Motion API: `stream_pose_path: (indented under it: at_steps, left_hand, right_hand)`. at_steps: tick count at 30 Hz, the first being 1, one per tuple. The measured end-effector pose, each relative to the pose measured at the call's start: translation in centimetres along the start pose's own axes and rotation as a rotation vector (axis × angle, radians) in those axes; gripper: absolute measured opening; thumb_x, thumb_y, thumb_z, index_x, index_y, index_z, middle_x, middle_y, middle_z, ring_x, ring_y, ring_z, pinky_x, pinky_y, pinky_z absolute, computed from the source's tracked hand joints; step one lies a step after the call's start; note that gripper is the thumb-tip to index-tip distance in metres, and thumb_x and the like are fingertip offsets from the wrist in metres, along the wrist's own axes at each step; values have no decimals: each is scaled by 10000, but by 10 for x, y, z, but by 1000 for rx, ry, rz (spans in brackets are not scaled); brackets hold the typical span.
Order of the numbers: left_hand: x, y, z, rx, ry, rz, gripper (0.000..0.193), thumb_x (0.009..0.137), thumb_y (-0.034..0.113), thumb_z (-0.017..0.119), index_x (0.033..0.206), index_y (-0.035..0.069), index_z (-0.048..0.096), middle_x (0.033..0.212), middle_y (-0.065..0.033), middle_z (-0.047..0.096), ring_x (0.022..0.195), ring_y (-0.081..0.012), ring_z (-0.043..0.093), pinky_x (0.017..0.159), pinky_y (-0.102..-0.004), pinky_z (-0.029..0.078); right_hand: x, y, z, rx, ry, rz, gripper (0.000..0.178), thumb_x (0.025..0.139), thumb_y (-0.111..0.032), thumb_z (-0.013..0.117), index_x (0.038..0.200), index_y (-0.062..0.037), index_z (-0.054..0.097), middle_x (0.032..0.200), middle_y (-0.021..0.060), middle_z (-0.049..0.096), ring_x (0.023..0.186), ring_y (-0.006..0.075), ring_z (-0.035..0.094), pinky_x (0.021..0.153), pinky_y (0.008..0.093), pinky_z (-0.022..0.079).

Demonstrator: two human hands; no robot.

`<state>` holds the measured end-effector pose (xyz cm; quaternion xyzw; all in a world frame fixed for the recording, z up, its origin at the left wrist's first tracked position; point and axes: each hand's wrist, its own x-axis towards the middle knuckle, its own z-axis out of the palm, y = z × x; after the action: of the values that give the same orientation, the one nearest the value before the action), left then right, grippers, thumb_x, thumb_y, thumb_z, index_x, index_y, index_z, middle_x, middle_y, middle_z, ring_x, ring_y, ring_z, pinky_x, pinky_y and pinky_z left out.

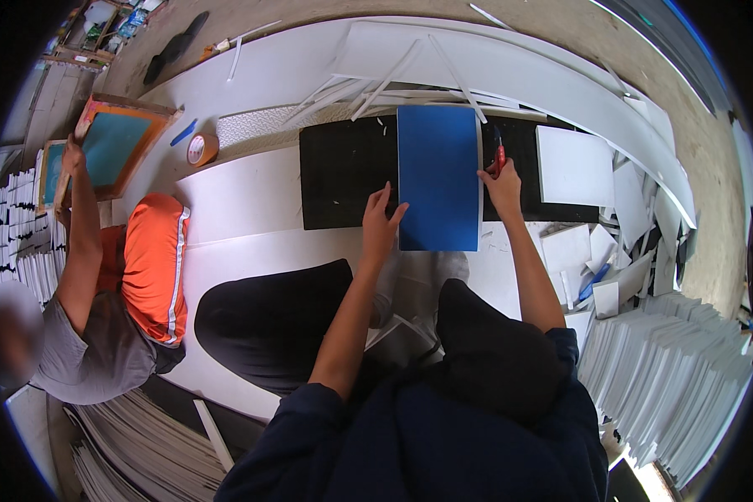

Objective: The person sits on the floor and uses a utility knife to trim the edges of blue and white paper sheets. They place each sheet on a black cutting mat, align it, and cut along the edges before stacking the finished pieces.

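Note:
A blue rectangular board [439, 180] lies lengthwise across a black mat [349, 171], a thin white edge showing along its right side. My left hand [380, 224] is at the board's left edge, thumb and fingers apart, with nothing in it. On the opposite side, my right hand [502, 188] grips a red-handled cutter knife [500, 159] that points away from me, its fingertips touching the board's right edge. On the mat's right end rests a white board [574, 166].
White offcuts [567, 251] and a blue cutter [594, 283] lie at right, beside stacked white sheets [661, 376]. Long white strips [389, 79] lie beyond the mat. Left are a tape roll [202, 150] and a person in orange shorts [155, 259] holding a wooden-framed screen [117, 146].

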<state>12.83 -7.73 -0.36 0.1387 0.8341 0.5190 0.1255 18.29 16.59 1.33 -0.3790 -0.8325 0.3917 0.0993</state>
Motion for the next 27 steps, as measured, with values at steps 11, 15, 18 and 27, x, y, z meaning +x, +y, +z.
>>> stream_pose_path:
  at_steps: [11, 15, 18, 27]
  left_hand:
    - [40, 15, 17, 193, -103, 41, 493, 755, 177, 668, 1216, 90, 517, 1067, -92, 529, 801, -199, 563, 725, -297, 455]
    - [46, 18, 17, 190, -151, 58, 483, 763, 144, 648, 1221, 93, 503, 1061, -89, 517, 827, -226, 576, 747, -325, 465]
    - [46, 20, 17, 180, -181, 52, 486, 762, 133, 645, 1223, 86, 499, 1062, -90, 514, 825, -225, 576, 752, -328, 465]
    - [46, 19, 17, 176, -180, 42, 494, 776, 125, 627, 1245, 89, 474, 1087, -95, 498, 834, -233, 579, 756, -338, 465]
  right_hand:
    - [21, 2, 9, -36, 36, -14, 341, 665, -109, 729, 861, 7, 474, 806, 163, 600, 773, 336, 603, 690, 394, 463]
    - [21, -4, 2, -3, -1, 34, 344, 659, -110, 735, 860, 4, 481, 797, 153, 593, 749, 321, 600, 683, 389, 462]
    - [20, 0, 3, -54, 54, -14, 350, 652, -116, 743, 857, 2, 485, 781, 144, 587, 727, 307, 597, 675, 380, 462]
    - [18, -8, 3, -48, 38, 20, 359, 649, -130, 745, 863, 0, 488, 780, 144, 583, 756, 306, 595, 697, 381, 455]
